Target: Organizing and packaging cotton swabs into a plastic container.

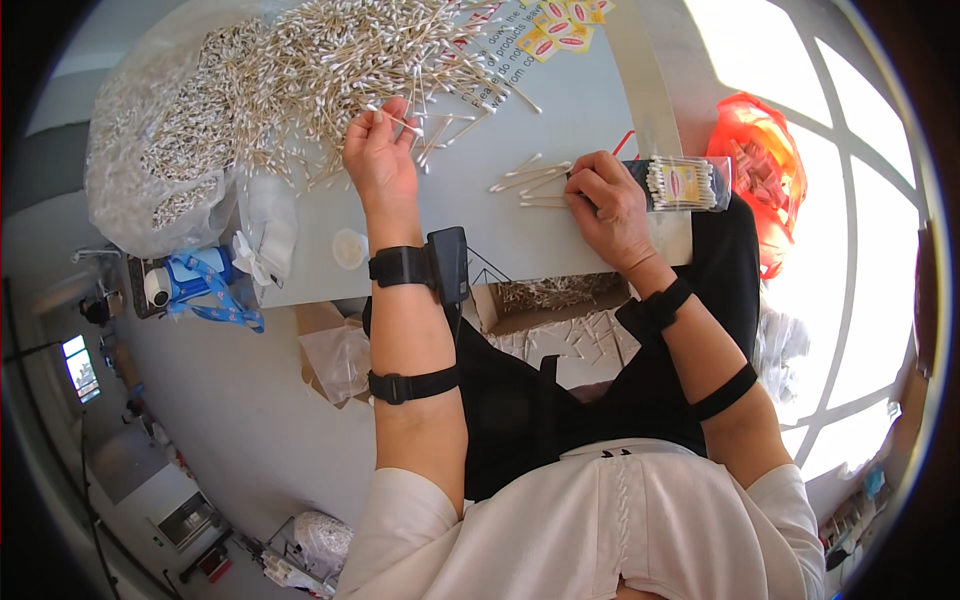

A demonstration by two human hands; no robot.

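Note:
My left hand (381,160) is at the near edge of a big heap of loose cotton swabs (335,70), its fingers closed round a few swabs (402,121). To the right, my right hand (608,205) is curled palm down on the grey table (480,235). Its fingertips press at the ends of several cotton swabs (535,182) lying there. Beside its knuckles, at the table's right edge, lies a clear packet (688,184) filled with swabs, with a yellow card inside. What lies beneath the right palm is hidden.
A large clear bag of swabs (165,150) stands at the left. Small yellow cards (562,30) lie at the back. A little round white container (350,249) and a blue-and-white bottle (190,275) are near the front left. A red bag (765,160) hangs right; a box of swabs (560,293) sits below.

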